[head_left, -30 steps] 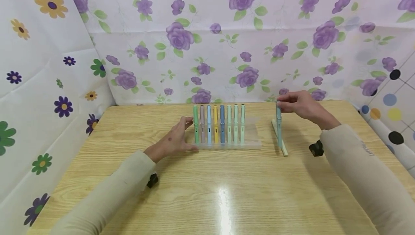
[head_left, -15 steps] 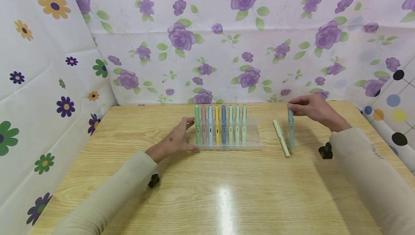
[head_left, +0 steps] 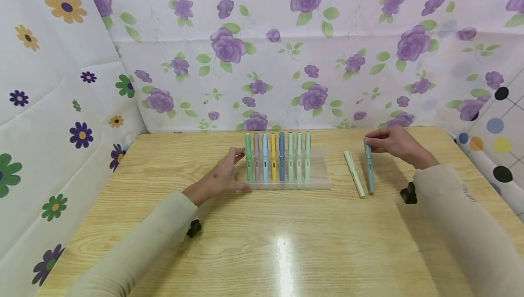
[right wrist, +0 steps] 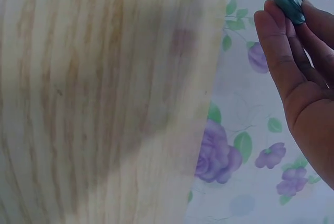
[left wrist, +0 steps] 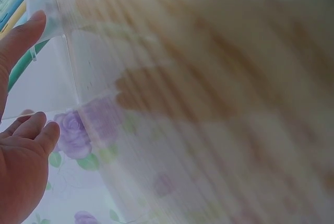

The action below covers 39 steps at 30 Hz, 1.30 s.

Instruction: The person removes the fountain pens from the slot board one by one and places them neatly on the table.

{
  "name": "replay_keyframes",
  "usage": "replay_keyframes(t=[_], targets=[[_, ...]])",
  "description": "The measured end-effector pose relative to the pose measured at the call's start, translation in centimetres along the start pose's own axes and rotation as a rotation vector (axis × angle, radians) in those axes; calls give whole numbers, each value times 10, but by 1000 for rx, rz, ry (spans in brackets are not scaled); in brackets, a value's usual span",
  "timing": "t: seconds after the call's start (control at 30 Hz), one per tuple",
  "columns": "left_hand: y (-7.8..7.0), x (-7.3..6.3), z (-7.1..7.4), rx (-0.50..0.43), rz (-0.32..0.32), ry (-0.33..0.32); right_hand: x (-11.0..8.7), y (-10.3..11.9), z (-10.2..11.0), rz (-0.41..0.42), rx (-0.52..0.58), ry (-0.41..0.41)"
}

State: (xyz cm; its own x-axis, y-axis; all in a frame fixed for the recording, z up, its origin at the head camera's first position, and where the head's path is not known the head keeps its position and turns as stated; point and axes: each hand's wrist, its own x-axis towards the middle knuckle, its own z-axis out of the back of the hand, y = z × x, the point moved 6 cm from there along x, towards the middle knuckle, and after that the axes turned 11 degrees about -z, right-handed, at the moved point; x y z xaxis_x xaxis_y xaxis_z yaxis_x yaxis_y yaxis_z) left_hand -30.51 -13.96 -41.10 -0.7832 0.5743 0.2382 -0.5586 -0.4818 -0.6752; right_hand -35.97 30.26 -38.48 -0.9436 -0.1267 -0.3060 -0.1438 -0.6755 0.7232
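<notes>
A clear plastic pen stand (head_left: 320, 183) holds a row of several capped pens, from a green pen (head_left: 248, 157) at the left to pale mint pens at the right. My left hand (head_left: 221, 174) grips the stand's left end, thumb in front and fingers behind. In the left wrist view the thumb (left wrist: 23, 38) lies by the stand's clear edge. My right hand (head_left: 399, 144) pinches the cap end of a teal pen (head_left: 370, 172), seen tilted in the head view with its lower end near or on the table. Left of it lies a pale cream-green pen (head_left: 354, 174).
The wooden table (head_left: 245, 242) reaches back to a flowered cloth (head_left: 270, 78). More patterned cloth hangs at the left and right sides. The right part of the stand bears no pens. Small black wrist cameras (head_left: 408, 193) show below both sleeves.
My right hand has carried the teal pen to the right, past the pale pen, and then lowered it toward the table. The left hand stays on the stand.
</notes>
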Motion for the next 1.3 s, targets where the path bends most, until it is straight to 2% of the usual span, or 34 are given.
replay_keyframes(t=[0.4,0.67,0.9,1.3], targets=[[0,0,0,5,-13,-3,9,-5,-13,-41,68,40],[-1,0,0,-3,-24,-5,15,-9,-19,-68,10,19],[-2,-1,0,26,-51,-8,18,-10,-23,-82,16,26],[-2,0,1,17,-30,1,25,-17,-28,-100,21,8]])
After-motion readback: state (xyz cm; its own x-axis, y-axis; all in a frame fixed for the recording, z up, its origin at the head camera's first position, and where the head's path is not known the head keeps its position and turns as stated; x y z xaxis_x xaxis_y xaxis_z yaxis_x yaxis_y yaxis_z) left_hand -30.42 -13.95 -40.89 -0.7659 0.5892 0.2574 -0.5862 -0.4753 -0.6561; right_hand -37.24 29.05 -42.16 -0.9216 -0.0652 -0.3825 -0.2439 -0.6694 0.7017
